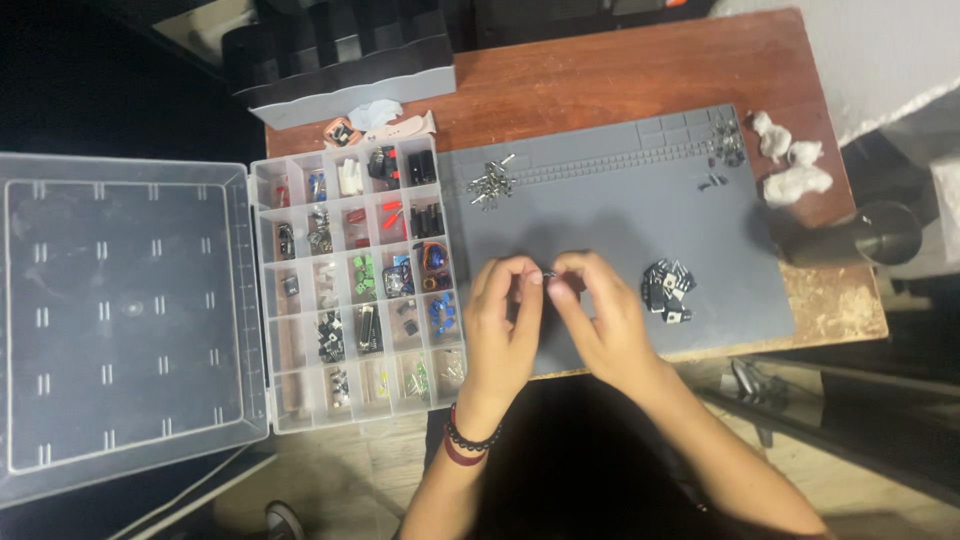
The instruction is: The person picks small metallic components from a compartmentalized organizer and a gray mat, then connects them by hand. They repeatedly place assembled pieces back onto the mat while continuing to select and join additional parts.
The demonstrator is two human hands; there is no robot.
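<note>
My left hand (503,322) and my right hand (598,318) meet over the near part of a grey work mat (620,215). Between their fingertips they pinch a very small dark part (549,273), too small to make out. A bead bracelet circles my left wrist. A heap of small black components with metal legs (668,290) lies on the mat just right of my right hand. A cluster of small silvery parts (490,184) rests on the mat's far left.
A clear compartment box (352,278) full of small electronic parts lies left of the mat, its lid (125,320) swung open further left. White cotton wads (790,165) and a dark cylinder (865,237) sit at the right. A black-and-grey tray (340,70) stands at the back.
</note>
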